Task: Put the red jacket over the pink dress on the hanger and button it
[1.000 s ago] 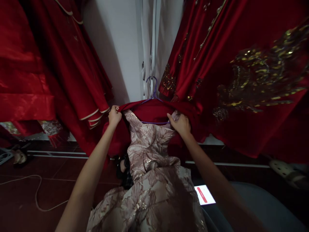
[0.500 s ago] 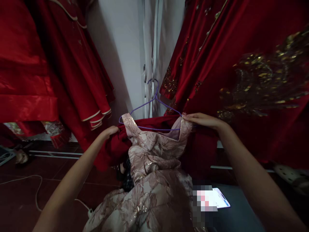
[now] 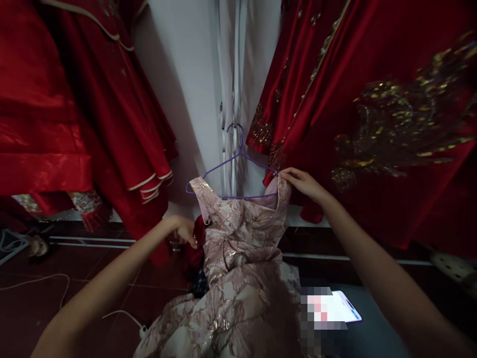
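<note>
Two bare hands work a pale pink, gold-patterned brocade dress (image 3: 238,258) that hangs on a thin purple wire hanger (image 3: 233,169) at the centre of the view, its skirt spilling toward the camera. Nearest, at lower right, a lit phone screen (image 3: 345,306) lies partly pixelated; no writing on it can be read. The left hand (image 3: 184,229), fingers curled, grips a bunched dark red cloth (image 3: 194,248) at the dress's left side, below the armhole. The right hand (image 3: 302,183) pinches the dress's right shoulder strap against the hanger's end. A white cable (image 3: 40,281) trails over the dark red tiled floor (image 3: 82,268) at left. Beyond, red satin garments with cream piping (image 3: 122,129) crowd the left and a red gown with gold embroidery (image 3: 372,124) the right, leaving only a narrow gap of white wall (image 3: 186,89) behind the hanger.
</note>
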The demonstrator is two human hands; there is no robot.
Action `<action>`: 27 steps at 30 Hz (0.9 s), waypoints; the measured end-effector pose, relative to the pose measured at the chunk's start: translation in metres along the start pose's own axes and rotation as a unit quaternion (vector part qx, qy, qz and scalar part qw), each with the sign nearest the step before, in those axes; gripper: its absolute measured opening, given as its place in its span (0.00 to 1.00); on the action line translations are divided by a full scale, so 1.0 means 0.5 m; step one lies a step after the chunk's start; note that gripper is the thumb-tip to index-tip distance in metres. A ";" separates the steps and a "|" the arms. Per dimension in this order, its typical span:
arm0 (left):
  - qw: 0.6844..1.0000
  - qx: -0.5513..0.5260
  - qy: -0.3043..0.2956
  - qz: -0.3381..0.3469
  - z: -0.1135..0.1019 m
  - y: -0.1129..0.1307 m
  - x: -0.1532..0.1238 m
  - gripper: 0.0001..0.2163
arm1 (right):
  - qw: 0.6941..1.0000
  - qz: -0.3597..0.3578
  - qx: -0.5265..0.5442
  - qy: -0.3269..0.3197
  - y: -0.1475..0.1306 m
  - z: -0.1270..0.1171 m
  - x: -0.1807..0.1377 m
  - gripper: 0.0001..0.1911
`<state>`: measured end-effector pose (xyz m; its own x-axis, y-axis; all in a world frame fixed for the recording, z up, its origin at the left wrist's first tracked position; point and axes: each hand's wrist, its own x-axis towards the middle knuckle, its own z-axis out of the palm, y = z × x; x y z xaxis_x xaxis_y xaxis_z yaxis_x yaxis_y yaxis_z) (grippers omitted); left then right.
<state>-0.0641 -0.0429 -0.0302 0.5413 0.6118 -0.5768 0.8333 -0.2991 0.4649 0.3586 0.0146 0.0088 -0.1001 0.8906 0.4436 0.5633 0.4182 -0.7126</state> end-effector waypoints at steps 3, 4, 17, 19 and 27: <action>0.981 -0.047 0.072 0.173 -0.108 0.044 -0.030 0.14 | 1.000 -0.008 0.006 0.022 0.008 0.010 0.011 0.19; 0.955 -0.056 0.197 0.214 -0.141 0.051 -0.035 0.15 | 0.999 -0.011 0.010 0.031 0.011 0.013 0.012 0.19; 0.844 0.176 0.502 0.063 -0.145 -0.033 0.013 0.20 | 0.981 0.038 0.053 0.182 0.047 0.038 0.013 0.13; 0.817 0.154 0.552 0.066 -0.127 -0.043 0.009 0.20 | 0.969 0.073 0.074 0.222 0.064 0.041 -0.001 0.13; 0.776 0.045 0.619 0.112 -0.106 -0.042 0.002 0.20 | 0.953 0.121 0.120 0.250 0.085 0.047 -0.038 0.12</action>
<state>-0.0873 0.0028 -0.0050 0.1970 0.7550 0.6255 0.7689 -0.5148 0.3792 0.3652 0.0198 -0.0427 0.4452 0.7952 0.4117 0.3102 0.2944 -0.9040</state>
